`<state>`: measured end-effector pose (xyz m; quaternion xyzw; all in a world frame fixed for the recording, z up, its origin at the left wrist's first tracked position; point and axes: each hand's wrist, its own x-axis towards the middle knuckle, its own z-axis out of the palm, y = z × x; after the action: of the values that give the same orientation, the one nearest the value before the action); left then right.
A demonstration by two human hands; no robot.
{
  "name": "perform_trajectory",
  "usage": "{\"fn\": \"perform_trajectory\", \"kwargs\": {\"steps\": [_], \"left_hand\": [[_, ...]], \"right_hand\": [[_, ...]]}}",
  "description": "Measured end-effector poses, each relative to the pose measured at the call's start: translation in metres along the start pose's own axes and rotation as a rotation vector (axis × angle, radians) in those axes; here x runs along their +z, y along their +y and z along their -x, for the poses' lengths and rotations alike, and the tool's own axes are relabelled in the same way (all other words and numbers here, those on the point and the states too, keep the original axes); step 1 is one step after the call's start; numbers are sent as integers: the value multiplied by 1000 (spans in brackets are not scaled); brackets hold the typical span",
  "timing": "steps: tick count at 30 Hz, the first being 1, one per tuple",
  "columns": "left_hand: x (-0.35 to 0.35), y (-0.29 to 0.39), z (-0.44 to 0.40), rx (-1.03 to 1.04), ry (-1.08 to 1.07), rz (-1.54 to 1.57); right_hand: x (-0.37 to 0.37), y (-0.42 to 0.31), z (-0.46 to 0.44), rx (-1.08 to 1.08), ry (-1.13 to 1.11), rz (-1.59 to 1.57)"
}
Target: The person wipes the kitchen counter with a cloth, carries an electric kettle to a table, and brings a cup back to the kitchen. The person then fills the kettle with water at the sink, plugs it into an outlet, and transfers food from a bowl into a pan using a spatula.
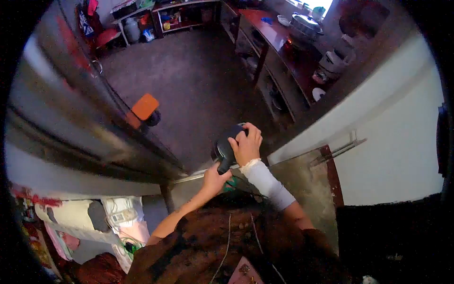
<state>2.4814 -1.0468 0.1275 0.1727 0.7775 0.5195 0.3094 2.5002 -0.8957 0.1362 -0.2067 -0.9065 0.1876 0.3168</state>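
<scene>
A dark rounded device point(226, 146) with a short handle is held in front of my body, above the doorway threshold. My left hand point(216, 179) is wrapped round its handle at the lower end. On the device's upper right side rests my right hand point(247, 146), fingers curled over it. A white wrap point(265, 179) covers my right wrist and forearm. Below the device a thin dark cord hangs near a small green thing point(230, 183), too blurred to name.
Beyond the doorway lies a dark floor point(170, 80) with an orange stool-like object point(145, 106) at the left. A reddish counter point(279, 42) with shelves beneath carries a metal pot point(306, 27) at the right. Bedding and cloths point(71, 213) lie at lower left.
</scene>
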Motion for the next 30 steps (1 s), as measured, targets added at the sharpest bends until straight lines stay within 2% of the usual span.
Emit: {"fn": "perform_trajectory", "kwargs": {"steps": [1, 4, 7, 10, 14, 17, 19, 20, 22, 24, 26, 28, 30], "left_hand": [[4, -19, -31, 114, 37, -180], [-1, 12, -88, 189, 110, -210], [-7, 7, -151, 191, 111, -301], [-6, 14, -216, 86, 96, -252], [-14, 32, -303, 144, 140, -234], [-34, 56, -376, 66, 134, -219], [-55, 85, -427, 96, 156, -223], [-62, 82, -457, 81, 156, -207], [-62, 66, -517, 205, 192, -147], [-78, 83, -563, 238, 221, -127], [-93, 90, -611, 200, 241, 27], [-116, 113, -648, 91, 149, 78], [-129, 114, -684, 110, 169, 5]], "right_hand": [[4, 6, -21, -17, 3, 32], [28, 32, -85, -66, 8, 56], [61, 54, -141, -44, -44, 14], [100, 82, -192, -81, -48, 78], [130, 99, -271, -186, 7, 161], [174, 120, -337, -108, 22, 116], [209, 135, -390, -115, 31, 101], [224, 140, -409, -106, 24, 76], [245, 150, -456, -123, -38, 83], [272, 153, -504, -259, 115, 119], [266, 127, -555, -316, 119, 121], [275, 116, -597, -359, 46, 75], [291, 120, -628, -370, 9, 63]]}}
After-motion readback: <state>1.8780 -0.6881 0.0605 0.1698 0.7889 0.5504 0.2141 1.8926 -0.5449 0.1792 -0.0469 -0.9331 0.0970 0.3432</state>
